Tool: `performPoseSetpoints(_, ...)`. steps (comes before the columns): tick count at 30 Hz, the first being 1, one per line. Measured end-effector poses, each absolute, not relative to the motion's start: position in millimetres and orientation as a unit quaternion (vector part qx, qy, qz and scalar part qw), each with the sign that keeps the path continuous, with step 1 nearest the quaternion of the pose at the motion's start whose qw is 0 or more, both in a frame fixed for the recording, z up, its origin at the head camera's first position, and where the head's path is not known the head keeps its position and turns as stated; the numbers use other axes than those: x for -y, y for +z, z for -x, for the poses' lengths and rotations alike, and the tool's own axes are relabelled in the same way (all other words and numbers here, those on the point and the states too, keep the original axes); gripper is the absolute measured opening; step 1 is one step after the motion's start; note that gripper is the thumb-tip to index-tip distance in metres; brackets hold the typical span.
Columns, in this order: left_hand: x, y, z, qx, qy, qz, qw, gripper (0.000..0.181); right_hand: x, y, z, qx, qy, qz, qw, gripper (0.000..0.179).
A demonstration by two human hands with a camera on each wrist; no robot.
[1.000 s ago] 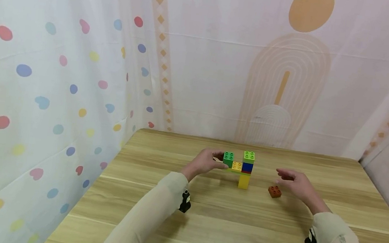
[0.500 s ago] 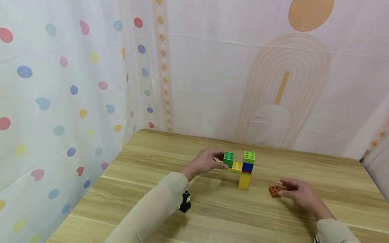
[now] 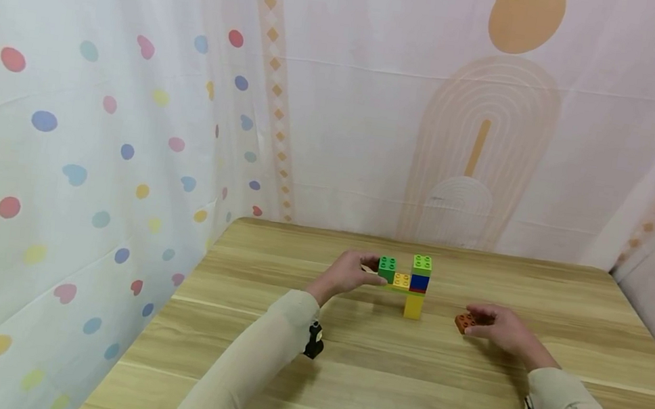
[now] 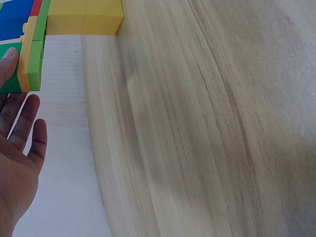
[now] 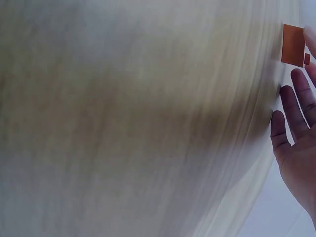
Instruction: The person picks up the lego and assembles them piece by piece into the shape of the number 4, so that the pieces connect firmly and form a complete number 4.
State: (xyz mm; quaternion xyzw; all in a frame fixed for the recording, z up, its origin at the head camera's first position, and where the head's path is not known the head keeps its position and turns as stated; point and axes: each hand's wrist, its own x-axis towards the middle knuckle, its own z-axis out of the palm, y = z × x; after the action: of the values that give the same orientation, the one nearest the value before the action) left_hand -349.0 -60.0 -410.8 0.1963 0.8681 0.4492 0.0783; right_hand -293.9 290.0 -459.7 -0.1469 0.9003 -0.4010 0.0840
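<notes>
My left hand (image 3: pixel 350 273) pinches a dark green toy building brick (image 3: pixel 387 266) at the left end of a joined brick structure. An orange-yellow flat brick (image 3: pixel 401 281) bridges from it to an upright column. That column has a lime green brick (image 3: pixel 422 264) on top, then a blue brick (image 3: pixel 419 282), a thin red layer and a yellow brick (image 4: pixel 84 17) at the bottom. To the right, my right hand (image 3: pixel 499 328) pinches a small reddish-brown brick (image 3: pixel 463 322) low over the table, thumb in front and fingers behind. The right wrist view shows this brown brick's flat side (image 5: pixel 293 45).
The wood-grain table (image 3: pixel 390 390) spreads under both arms. Behind it hangs a pale curtain (image 3: pixel 342 131) with arch patterns, and a dotted curtain (image 3: pixel 90 134) runs along the left. Black wrist cameras (image 3: pixel 314 341) sit below the sleeves.
My right hand first drew back to the right and down, then came in on the brown brick and took hold of it. The left hand has kept its grip on the green brick.
</notes>
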Motion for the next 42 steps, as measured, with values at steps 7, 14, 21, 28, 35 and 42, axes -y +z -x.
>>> performPoseSetpoints(7, 59.5, -410.5, 348.8, -0.866, 0.453, -0.194, 0.081, 0.034, -287.4, -458.5, 293.1, -0.906, -0.384, 0.162, 0.075, 0.06)
performPoseSetpoints(14, 60.0, -411.6, 350.3, -0.865, 0.455, -0.199, 0.079, 0.035, -286.0, -462.8, 296.2, -0.909, -0.378, 0.165, 0.066, 0.053)
performPoseSetpoints(21, 58.8, -413.6, 351.5, -0.864, 0.455, -0.2, 0.077, 0.034, -285.7, -463.2, 296.6, -0.913, -0.378, 0.139, 0.065, 0.05)
performPoseSetpoints(28, 57.1, -414.6, 353.3, -0.859, 0.465, -0.196, 0.081, 0.032, -284.7, -456.6, 297.9, -0.912, -0.39, 0.115, 0.061, 0.056)
performPoseSetpoints(35, 55.7, -414.4, 353.4, -0.861, 0.461, -0.201, 0.076, 0.03, -278.2, -440.0, 303.3, -0.902, -0.421, 0.083, 0.041, 0.061)
performPoseSetpoints(42, 54.4, -414.4, 355.1, -0.862, 0.461, -0.201, 0.072, 0.029, -272.6, -415.8, 311.0, -0.898, -0.432, 0.087, -0.004, 0.065)
